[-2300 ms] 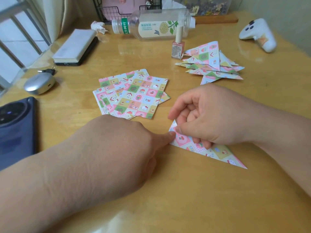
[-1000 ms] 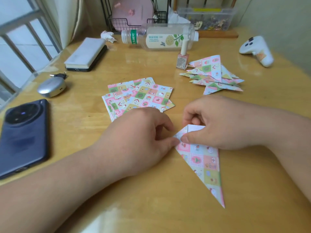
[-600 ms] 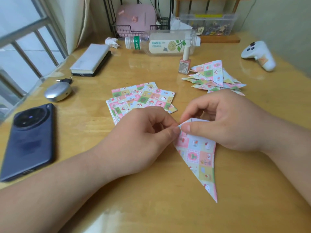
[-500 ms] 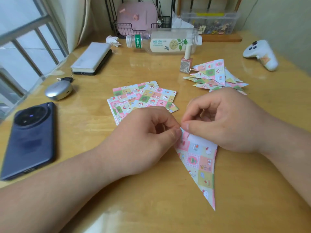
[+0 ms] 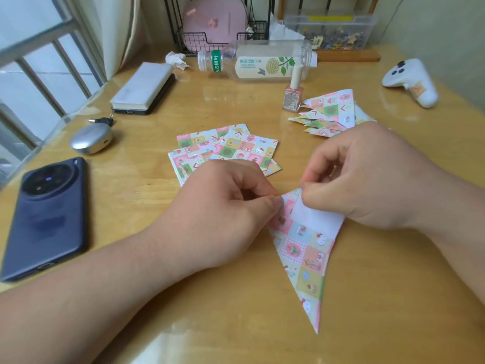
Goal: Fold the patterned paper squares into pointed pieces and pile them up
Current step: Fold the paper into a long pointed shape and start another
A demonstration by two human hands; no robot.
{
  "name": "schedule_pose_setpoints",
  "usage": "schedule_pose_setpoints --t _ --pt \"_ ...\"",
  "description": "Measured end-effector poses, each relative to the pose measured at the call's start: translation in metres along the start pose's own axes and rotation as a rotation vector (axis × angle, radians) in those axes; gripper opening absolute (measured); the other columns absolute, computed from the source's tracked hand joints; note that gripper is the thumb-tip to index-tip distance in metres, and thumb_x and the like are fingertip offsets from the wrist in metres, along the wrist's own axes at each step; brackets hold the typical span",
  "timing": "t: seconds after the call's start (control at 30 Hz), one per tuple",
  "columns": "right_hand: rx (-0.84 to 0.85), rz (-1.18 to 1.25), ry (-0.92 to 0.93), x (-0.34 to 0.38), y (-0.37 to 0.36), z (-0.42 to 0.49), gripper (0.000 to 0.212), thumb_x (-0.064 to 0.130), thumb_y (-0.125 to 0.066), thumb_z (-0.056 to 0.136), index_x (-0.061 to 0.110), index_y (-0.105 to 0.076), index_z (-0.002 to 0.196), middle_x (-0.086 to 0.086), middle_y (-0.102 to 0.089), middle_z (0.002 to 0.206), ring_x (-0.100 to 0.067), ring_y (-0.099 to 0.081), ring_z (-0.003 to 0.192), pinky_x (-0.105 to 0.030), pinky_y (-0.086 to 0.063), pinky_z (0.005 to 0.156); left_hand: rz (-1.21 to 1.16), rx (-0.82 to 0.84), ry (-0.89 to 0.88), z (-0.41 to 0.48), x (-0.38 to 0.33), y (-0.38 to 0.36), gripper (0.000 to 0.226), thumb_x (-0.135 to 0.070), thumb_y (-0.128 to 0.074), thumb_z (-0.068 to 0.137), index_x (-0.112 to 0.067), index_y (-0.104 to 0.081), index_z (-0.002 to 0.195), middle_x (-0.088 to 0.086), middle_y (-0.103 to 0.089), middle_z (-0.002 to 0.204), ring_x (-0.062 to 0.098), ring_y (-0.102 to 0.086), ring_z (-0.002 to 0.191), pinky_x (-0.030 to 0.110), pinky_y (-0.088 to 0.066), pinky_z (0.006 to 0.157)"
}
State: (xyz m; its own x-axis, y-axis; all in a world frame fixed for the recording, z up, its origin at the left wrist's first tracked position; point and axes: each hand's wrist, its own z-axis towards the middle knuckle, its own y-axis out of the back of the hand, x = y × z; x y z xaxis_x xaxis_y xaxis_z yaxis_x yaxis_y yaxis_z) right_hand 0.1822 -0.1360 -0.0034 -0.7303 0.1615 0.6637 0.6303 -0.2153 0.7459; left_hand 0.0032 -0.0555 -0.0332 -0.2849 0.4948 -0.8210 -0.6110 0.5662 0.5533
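Since half a second ago the right hand has turned the upper flap further back, so a broader white strip of underside shows across the wide end of the pointed piece. That piece lies on the wooden table, tip toward 6 o'clock, wide end up at the hands. The left hand pinches its left corner between thumb and curled forefinger; the right hand pinches the white flap's top edge.

At 11 o'clock from the hands the unfolded patterned squares lie fanned out flat. At 1 o'clock, partly behind the right hand, sits the pile of finished pieces, with a nail polish bottle just beside it. A dark phone lies at 9 o'clock. Farther off are a plastic bottle on its side at 12 and a white controller at 2.
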Motion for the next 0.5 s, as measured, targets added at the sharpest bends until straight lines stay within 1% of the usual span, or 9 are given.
schedule_pose_setpoints --t 0.07,0.13,0.17,0.2,0.23,0.3,0.33,0.43,0.5 --pt "-0.103 -0.036 -0.039 -0.011 0.011 0.004 0.009 0.027 -0.068 0.056 0.021 -0.073 0.058 0.01 -0.066 0.053 -0.001 -0.053 0.046 -0.013 -0.04 0.044 -0.02 -0.014 0.001 0.0 0.002 0.003 0.024 -0.009 -0.073 0.086 -0.018 -0.075 0.064 -0.008 -0.066 0.07 0.006 -0.057 0.064 0.012 -0.037 0.058" --pt "-0.203 0.022 -0.054 -0.021 0.02 0.008 0.003 0.024 -0.073 0.063 0.023 -0.075 0.064 0.008 -0.07 0.06 -0.002 -0.056 0.052 -0.017 -0.045 0.053 -0.032 -0.02 -0.003 0.0 0.003 0.005 0.022 -0.01 -0.073 0.087 -0.018 -0.076 0.067 -0.007 -0.066 0.071 0.007 -0.056 0.064 0.012 -0.037 0.059" --pt "-0.196 0.095 -0.029 -0.023 0.021 0.008 0.001 0.023 -0.077 0.067 0.024 -0.076 0.067 0.007 -0.073 0.066 -0.004 -0.062 0.061 -0.021 -0.049 0.061 -0.037 -0.018 -0.007 0.0 0.003 0.005 0.021 -0.011 -0.073 0.087 -0.018 -0.076 0.068 -0.007 -0.066 0.072 0.007 -0.054 0.063 0.012 -0.037 0.058" --pt "-0.14 0.178 0.012 -0.023 0.02 0.007 0.004 0.024 -0.081 0.069 0.023 -0.077 0.07 0.007 -0.075 0.072 -0.007 -0.067 0.07 -0.024 -0.052 0.069 -0.042 -0.013 -0.011 0.0 0.003 0.004 0.019 -0.013 -0.074 0.087 -0.018 -0.076 0.068 -0.008 -0.066 0.072 0.007 -0.054 0.062 0.012 -0.037 0.058" --pt "-0.059 0.232 0.056 -0.021 0.015 0.006 0.007 0.027 -0.081 0.071 0.023 -0.078 0.075 0.006 -0.076 0.077 -0.007 -0.07 0.075 -0.023 -0.053 0.073 -0.051 -0.009 -0.012 0.0 0.003 0.003 0.017 -0.018 -0.074 0.086 -0.019 -0.076 0.069 -0.009 -0.066 0.072 0.007 -0.054 0.061 0.013 -0.038 0.058" --pt "0.074 0.236 0.129 -0.015 0.001 0.003 0.012 0.031 -0.074 0.072 0.023 -0.078 0.08 0.008 -0.076 0.079 -0.005 -0.069 0.074 -0.021 -0.053 0.07 -0.072 -0.01 -0.009 0.0 0.004 0.0 0.015 -0.027 -0.069 0.081 -0.02 -0.075 0.069 -0.008 -0.067 0.074 0.009 -0.056 0.063 0.018 -0.042 0.058" --pt "0.101 0.222 0.151 -0.014 -0.005 0.003 0.012 0.031 -0.073 0.072 0.023 -0.078 0.08 0.008 -0.076 0.078 -0.006 -0.07 0.073 -0.024 -0.055 0.069 -0.082 -0.014 -0.008 0.0 0.005 0.0 0.015 -0.029 -0.067 0.079 -0.021 -0.074 0.069 -0.008 -0.068 0.075 0.012 -0.058 0.065 0.022 -0.044 0.059" --pt "0.079 0.239 0.171 -0.015 -0.011 0.005 0.01 0.028 -0.072 0.074 0.021 -0.078 0.077 0.006 -0.076 0.077 -0.013 -0.071 0.074 -0.037 -0.058 0.072 -0.099 -0.017 -0.003 0.0 0.005 0.0 0.016 -0.031 -0.065 0.08 -0.021 -0.075 0.072 -0.005 -0.071 0.079 0.022 -0.062 0.069 0.032 -0.05 0.062" --pt "0.071 0.262 0.179 -0.014 -0.013 0.004 0.011 0.029 -0.072 0.074 0.021 -0.078 0.077 0.004 -0.076 0.077 -0.016 -0.072 0.072 -0.041 -0.058 0.07 -0.115 -0.013 0.004 0.0 0.004 0.001 0.017 -0.029 -0.063 0.08 -0.02 -0.075 0.071 -0.004 -0.072 0.079 0.025 -0.064 0.07 0.038 -0.052 0.063"
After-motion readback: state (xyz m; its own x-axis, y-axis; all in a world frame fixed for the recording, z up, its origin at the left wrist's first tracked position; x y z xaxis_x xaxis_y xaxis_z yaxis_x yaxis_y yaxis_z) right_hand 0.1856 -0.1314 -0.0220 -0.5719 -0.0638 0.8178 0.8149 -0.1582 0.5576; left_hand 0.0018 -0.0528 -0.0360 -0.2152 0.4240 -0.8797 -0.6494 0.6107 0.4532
